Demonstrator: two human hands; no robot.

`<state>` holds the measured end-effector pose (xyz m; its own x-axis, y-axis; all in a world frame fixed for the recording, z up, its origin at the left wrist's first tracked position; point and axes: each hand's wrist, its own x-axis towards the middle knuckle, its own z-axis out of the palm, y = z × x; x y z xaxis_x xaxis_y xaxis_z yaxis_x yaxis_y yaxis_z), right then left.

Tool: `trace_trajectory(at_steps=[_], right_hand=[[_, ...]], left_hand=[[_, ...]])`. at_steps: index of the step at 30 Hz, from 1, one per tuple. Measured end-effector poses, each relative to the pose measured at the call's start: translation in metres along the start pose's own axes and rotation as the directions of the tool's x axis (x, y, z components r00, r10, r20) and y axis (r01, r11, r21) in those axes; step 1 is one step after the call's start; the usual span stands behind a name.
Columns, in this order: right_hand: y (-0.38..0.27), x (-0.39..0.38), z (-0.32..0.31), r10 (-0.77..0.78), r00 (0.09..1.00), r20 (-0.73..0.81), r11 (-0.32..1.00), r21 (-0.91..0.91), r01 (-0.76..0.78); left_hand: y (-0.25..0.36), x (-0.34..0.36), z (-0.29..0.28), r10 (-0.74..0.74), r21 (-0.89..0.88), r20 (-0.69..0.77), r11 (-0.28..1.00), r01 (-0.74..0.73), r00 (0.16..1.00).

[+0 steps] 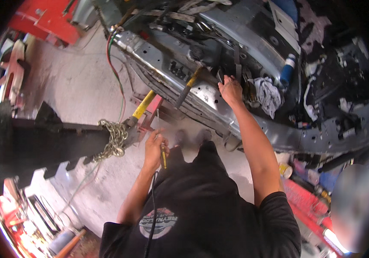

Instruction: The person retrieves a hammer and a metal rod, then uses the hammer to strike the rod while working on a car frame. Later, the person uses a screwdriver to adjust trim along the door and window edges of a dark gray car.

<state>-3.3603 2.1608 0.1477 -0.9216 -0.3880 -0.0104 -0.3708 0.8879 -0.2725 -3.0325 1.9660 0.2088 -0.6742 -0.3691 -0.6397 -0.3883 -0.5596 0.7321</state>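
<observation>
My left hand is closed around a slim yellow tool, held upright in front of my legs. Its lower end sticks out below the fingers; its exact kind is unclear. My right arm stretches forward over the bare car body. There my right hand has its fingers curled by a small dark object, which I cannot make out. Left of that hand, a bar-like tool with a yellow and dark handle lies across the sill. A crumpled grey-white cloth rests to the right of the hand.
A blue bottle stands beyond the cloth. To the left, a dark steel beam carries a bunched chain, beside a yellow bar. Red and green hoses hang off the body. Red equipment stands far left.
</observation>
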Motion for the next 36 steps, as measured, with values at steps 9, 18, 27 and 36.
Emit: trace_trajectory(at_steps=[9,18,27,36], right_hand=[[0.008,-0.014,-0.025,-0.214,0.975,-0.060,0.944,0.244,0.222],[-0.003,-0.071,-0.028,-0.497,0.858,-0.126,0.859,0.069,0.508],[-0.019,-0.090,-0.040,-0.573,0.819,-0.043,0.811,0.115,0.574],[-0.045,-0.054,-0.061,-0.250,0.804,0.539,-0.060,0.820,-0.569]], left_hand=[[-0.007,0.043,0.043,0.319,0.237,-0.192,0.933,-0.271,0.928],[0.014,0.102,0.092,0.250,0.027,-0.196,0.968,-0.250,0.948],[0.008,0.068,0.129,0.270,-0.159,-0.144,0.943,-0.291,0.952],[-0.001,-0.011,0.132,0.339,-0.089,0.014,0.938,-0.336,0.941]])
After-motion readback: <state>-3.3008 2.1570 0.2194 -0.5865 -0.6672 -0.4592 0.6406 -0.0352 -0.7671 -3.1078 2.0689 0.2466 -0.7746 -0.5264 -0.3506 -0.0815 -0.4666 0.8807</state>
